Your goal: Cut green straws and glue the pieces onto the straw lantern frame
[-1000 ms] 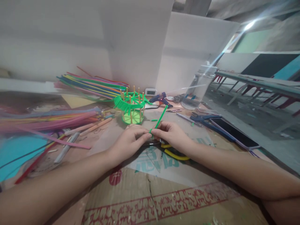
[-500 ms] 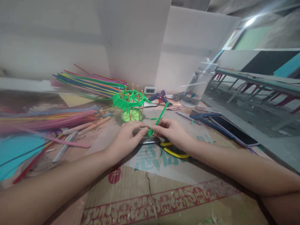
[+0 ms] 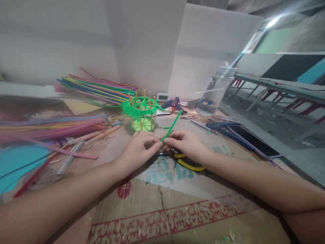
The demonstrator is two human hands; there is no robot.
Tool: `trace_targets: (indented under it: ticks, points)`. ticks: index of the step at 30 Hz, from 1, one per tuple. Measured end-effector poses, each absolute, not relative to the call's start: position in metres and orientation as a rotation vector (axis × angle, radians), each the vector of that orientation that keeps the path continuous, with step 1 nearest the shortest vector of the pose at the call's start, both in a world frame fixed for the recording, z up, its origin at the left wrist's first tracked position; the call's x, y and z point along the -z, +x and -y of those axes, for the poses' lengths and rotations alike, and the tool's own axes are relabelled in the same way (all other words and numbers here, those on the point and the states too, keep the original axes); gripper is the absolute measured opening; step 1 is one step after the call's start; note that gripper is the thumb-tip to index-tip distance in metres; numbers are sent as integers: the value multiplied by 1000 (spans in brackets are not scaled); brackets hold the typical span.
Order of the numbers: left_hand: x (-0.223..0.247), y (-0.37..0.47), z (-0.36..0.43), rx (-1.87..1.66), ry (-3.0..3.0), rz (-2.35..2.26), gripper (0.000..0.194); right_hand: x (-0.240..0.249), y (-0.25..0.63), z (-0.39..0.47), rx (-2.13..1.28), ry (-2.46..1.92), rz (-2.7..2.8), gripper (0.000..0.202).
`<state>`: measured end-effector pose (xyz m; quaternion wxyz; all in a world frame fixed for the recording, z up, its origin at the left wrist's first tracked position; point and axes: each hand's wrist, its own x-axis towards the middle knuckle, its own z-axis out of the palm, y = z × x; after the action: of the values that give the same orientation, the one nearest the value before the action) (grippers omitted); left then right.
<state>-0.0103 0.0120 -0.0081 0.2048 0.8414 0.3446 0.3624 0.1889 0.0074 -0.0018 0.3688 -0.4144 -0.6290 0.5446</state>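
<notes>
A bright green pipe cleaner (image 3: 172,125) slants up and to the right from between my fingertips. My left hand (image 3: 142,147) pinches its lower end, thumb and fingers pressed together. Touching the same end from the right, my right hand (image 3: 184,142) is closed on it too. Behind my left hand stands a round structure (image 3: 142,112) of wooden sticks on a green base, with green pipe cleaner wound around its upper part. Yellow-handled scissors (image 3: 190,165) lie under my right hand. A short green piece (image 3: 167,127) rests on the paper behind my hands.
Bundles of colored pipe cleaners (image 3: 96,89) lie at the left. A blue glue gun (image 3: 175,104), a small digital clock (image 3: 163,97) and a clear container (image 3: 214,91) stand at the back. Blue pliers (image 3: 228,134) and a phone (image 3: 254,140) lie at the right.
My fingertips have come closer together around the lower end of the green pipe cleaner. The green bit that showed between them is now mostly covered.
</notes>
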Motion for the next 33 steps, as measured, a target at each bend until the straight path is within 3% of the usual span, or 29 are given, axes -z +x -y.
trace_targets:
  ticks: [12, 20, 33]
  points:
    - [8, -12, -11, -988, 2350, -896, 24, -3, 187, -6, -1372, -1042, 1541, 33]
    - [8, -9, -10, -1073, 2301, -979, 14, -1, 187, -6, -1381, -1065, 1549, 30]
    - [6, -11, -12, -1015, 2231, -1003, 17, -1, 185, -5, -1528, -1021, 1447, 28]
